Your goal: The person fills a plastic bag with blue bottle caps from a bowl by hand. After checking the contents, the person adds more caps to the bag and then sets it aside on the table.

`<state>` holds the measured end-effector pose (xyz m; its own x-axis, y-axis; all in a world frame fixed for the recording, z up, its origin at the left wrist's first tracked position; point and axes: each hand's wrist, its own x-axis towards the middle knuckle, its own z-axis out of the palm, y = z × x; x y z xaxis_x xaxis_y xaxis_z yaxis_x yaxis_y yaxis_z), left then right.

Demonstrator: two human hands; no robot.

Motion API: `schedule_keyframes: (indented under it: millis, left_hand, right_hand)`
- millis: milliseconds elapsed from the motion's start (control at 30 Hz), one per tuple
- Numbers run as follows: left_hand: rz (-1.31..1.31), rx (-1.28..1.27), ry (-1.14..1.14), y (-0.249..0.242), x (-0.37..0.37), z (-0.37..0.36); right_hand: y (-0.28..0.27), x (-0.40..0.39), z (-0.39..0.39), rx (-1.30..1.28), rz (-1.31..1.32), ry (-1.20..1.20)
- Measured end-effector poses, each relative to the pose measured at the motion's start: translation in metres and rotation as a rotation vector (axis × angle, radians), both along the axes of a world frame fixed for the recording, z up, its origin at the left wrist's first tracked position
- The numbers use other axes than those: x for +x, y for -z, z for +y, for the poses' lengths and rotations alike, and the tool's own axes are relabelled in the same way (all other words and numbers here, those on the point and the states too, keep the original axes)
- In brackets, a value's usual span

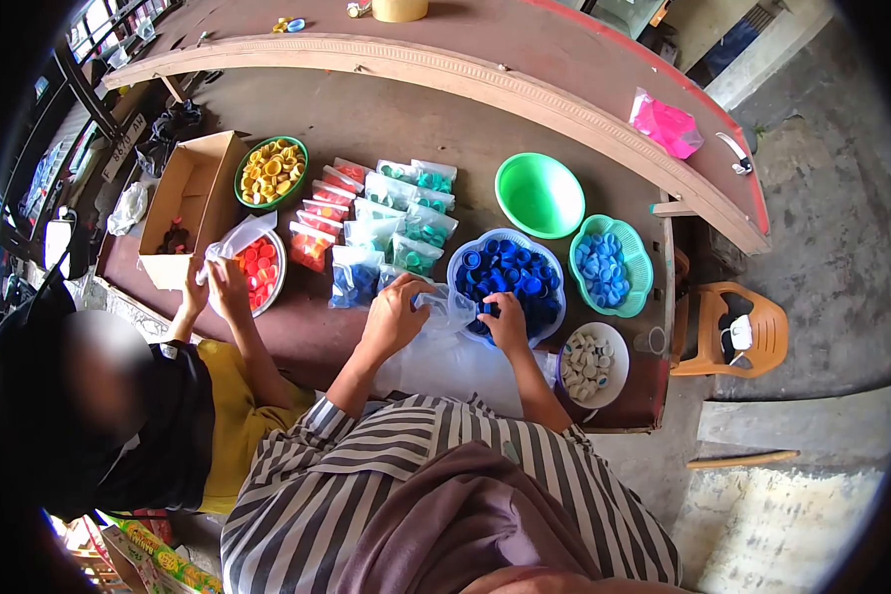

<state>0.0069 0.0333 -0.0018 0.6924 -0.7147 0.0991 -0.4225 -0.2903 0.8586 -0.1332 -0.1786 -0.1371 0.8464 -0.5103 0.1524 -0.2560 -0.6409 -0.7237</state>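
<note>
Brown tabletop (386, 114) carries everything. L hand (396, 315) pinches the edge of a thin clear plastic bag (445, 309), which sits btwn both hands at the near-left rim of a pale blue scalloped plastic basin (561, 300). R hand (505, 322) has thumb & fingertips together on what looks like a round dark blue plastic cap (487, 309), at basin's near rim. To do this well: hold bag mouth wide & tight to the rim so R hand's trips stay short; don't tug the film

Containers, big to small: tan cardboard box (213, 163), dark reddish bits inside, too dim to ID; the basin, heaped w/ dark blue caps; bright green round plastic bowl (540, 193); pale turquoise scalloped plastic basket (647, 282) w/ lighter blue caps; white round bowl (619, 368) w/ off-white caps; filled clear plastic packets (354, 277), red, teal & blue contents, rows left of basin
</note>
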Motion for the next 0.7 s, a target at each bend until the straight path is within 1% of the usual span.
schedule_keyframes:
  millis: [133,200,233,267,333,367,400,433,467,533,600,667,700]
  left_hand:
    - [-0.075,-0.024,-0.026,0.007,-0.002,-0.007]
    - [-0.032,-0.044,-0.031,0.007,-0.004,-0.01]
    - [-0.031,-0.046,-0.029,0.008,-0.004,-0.01]
    - [-0.045,-0.069,-0.018,0.01,-0.003,-0.011]
    - [-0.056,-0.091,-0.003,0.01,-0.001,-0.011]
    - [-0.053,-0.11,0.01,0.01,0.0,-0.011]
    - [-0.05,-0.129,0.023,0.007,0.001,-0.01]
    - [0.027,-0.073,0.018,-0.008,0.0,-0.009]
    - [0.027,-0.073,0.021,-0.015,0.002,-0.006]
    - [0.0,-0.041,0.024,-0.029,0.006,-0.001]
    - [0.029,-0.042,0.001,-0.061,0.006,0.008]
    - [-0.019,-0.097,-0.028,-0.091,0.003,0.017]
    - [-0.02,-0.097,-0.033,-0.09,0.002,0.016]
  right_hand:
    - [-0.014,-0.006,-0.004,0.034,0.016,0.105]
    - [-0.013,-0.007,-0.01,0.545,-0.028,0.22]
    - [-0.011,-0.009,-0.015,0.621,-0.035,0.191]
    - [-0.008,-0.012,-0.016,0.619,-0.034,0.194]
    - [-0.019,-0.013,-0.008,0.398,-0.21,0.265]
    - [-0.032,-0.017,-0.006,0.237,-0.109,0.258]
    - [-0.031,-0.019,-0.006,0.238,-0.108,0.263]
    - [-0.029,-0.022,-0.006,-0.027,-0.055,0.186]
    - [-0.028,-0.024,-0.006,-0.292,-0.001,0.107]
    - [-0.028,-0.027,0.005,-0.267,0.037,0.103]
    - [-0.022,-0.029,0.01,-0.306,0.184,0.103]
    - [-0.019,-0.03,0.011,-0.304,0.188,0.117]
    - [-0.017,-0.031,0.01,-0.27,0.123,0.131]
